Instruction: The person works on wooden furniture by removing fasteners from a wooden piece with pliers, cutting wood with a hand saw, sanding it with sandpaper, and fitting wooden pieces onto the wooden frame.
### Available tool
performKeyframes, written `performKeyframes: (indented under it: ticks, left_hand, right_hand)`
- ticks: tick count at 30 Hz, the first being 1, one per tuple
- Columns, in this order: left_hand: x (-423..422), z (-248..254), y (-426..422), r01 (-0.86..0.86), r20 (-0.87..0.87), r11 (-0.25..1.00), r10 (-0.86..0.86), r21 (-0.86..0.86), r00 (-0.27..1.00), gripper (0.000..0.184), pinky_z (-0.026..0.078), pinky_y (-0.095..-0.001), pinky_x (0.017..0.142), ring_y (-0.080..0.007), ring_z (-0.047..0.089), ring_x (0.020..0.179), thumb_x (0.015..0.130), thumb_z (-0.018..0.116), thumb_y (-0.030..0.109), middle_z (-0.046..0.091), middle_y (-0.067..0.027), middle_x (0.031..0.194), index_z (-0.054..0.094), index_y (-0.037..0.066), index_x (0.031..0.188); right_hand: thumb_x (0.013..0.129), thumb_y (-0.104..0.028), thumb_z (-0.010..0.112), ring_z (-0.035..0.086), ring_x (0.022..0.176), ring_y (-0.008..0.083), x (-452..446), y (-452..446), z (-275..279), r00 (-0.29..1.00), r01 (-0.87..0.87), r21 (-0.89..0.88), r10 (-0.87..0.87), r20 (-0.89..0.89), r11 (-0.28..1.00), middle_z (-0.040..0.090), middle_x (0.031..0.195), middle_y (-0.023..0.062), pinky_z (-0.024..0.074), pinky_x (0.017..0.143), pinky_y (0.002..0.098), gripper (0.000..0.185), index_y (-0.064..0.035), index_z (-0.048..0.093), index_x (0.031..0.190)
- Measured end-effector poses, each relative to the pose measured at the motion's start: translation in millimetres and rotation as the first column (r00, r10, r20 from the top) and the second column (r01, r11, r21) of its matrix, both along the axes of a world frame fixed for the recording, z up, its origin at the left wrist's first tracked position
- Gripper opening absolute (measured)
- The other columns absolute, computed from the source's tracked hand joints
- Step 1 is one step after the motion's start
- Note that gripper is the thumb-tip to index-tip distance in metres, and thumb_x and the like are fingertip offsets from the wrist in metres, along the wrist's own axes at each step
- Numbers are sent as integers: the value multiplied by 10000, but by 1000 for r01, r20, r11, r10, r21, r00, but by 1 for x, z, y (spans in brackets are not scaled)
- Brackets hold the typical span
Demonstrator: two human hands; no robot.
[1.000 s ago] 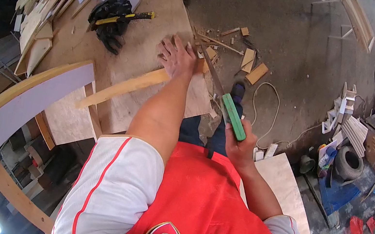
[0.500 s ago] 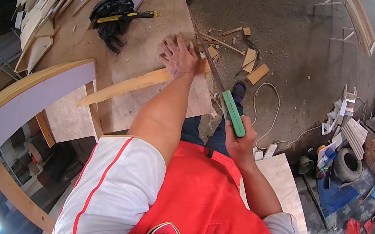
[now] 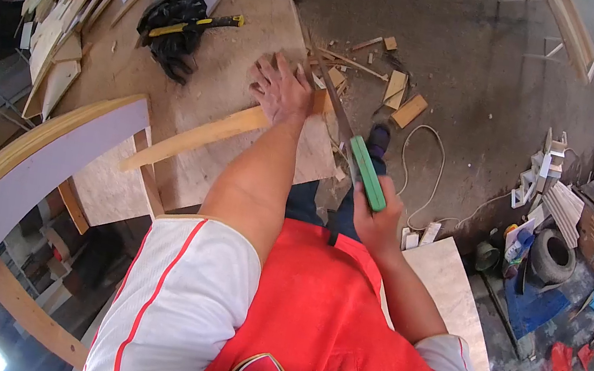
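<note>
My left hand lies with fingers spread over a curved wooden strip on the plywood surface, near its right edge. Wrapped round the green handle of a saw is my right hand. The saw's blade slants up and left from the handle, across the strip's right end beside my left hand. The exact contact between blade and wood is too small to make out.
A hammer rests on a black bag at the upper left, near stacked wood pieces. A curved frame stands at the left. Offcuts and a cord lie on the floor.
My right hand and the saw have moved slightly up and to the left, along the line of the blade. My left hand stays on the strip.
</note>
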State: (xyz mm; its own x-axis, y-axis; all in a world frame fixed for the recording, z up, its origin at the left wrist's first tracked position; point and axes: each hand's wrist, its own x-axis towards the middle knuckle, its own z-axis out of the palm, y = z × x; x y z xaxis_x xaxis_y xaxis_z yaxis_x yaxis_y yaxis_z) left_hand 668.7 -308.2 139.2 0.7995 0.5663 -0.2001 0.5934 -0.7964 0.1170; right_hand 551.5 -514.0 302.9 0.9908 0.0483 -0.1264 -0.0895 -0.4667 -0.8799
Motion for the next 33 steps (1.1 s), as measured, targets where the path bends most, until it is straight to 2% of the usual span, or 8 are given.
performKeyframes:
  ticks: [3, 6, 11, 14, 21, 29, 33]
  left_hand:
    - [3, -1, 2, -3, 2, 1000, 3, 9, 1000, 646, 245, -625, 1149, -411, 174, 1522, 1005, 470, 460, 258, -191, 1634, 363, 144, 1558]
    - [3, -6, 1, -10, 14, 1000, 10, 19, 1000, 643, 245, -634, 1146, -410, 170, 1524, 1003, 474, 462, 273, -186, 1627, 369, 149, 1555]
    - [2, -6, 3, -1, 8, 1000, 1, 5, 1000, 635, 243, -634, 1145, -406, 173, 1524, 1004, 472, 462, 281, -180, 1623, 378, 150, 1549]
    - [3, -7, 2, -6, 28, 1000, 6, 14, 1000, 627, 255, -633, 1132, -411, 179, 1520, 1003, 477, 458, 276, -181, 1624, 393, 144, 1539]
    - [-1, -5, 1, 8, 44, 1000, -10, 28, 999, 634, 249, -634, 1142, -426, 182, 1513, 995, 492, 443, 276, -195, 1618, 396, 130, 1538]
    - [3, 0, 0, 5, 16, 1000, -5, 26, 1000, 648, 242, -626, 1150, -421, 181, 1512, 991, 495, 441, 277, -196, 1618, 374, 132, 1547]
    - [0, -4, -1, 15, 61, 999, -17, 44, 998, 644, 253, -626, 1131, -414, 180, 1509, 988, 494, 443, 282, -192, 1615, 385, 137, 1543]
  right_hand:
    - [897, -39, 701, 654, 640, 397, -2, 4, -3, 1000, 0, 27, 1, -25, 1000, 599, 708, 174, 476, 532, 406, 138, -43, 563, 899]
    - [889, -36, 704, 644, 642, 409, -7, 0, 16, 996, 15, 29, -13, -83, 999, 590, 704, 177, 476, 533, 412, 150, -43, 554, 887]
    - [886, -32, 697, 668, 635, 367, 5, 12, -7, 1000, -5, 3, 5, -3, 1000, 601, 711, 168, 496, 547, 399, 132, -38, 566, 898]
    - [887, -26, 692, 682, 636, 345, 0, 7, 13, 1000, -17, -39, 18, 17, 999, 601, 713, 165, 501, 552, 388, 116, -34, 578, 906]
    - [885, -13, 695, 689, 629, 321, -10, -6, 13, 996, -14, 11, 15, -90, 1000, 605, 710, 156, 500, 555, 364, 114, -30, 584, 906]
    - [882, -17, 699, 686, 650, 332, -10, -7, 10, 998, -23, 12, 24, -64, 1000, 620, 757, 152, 503, 564, 357, 113, -27, 589, 907]
    - [880, -7, 692, 675, 648, 343, -13, -7, 12, 998, -24, -6, 24, -55, 1000, 609, 768, 143, 497, 558, 362, 100, -23, 598, 910]
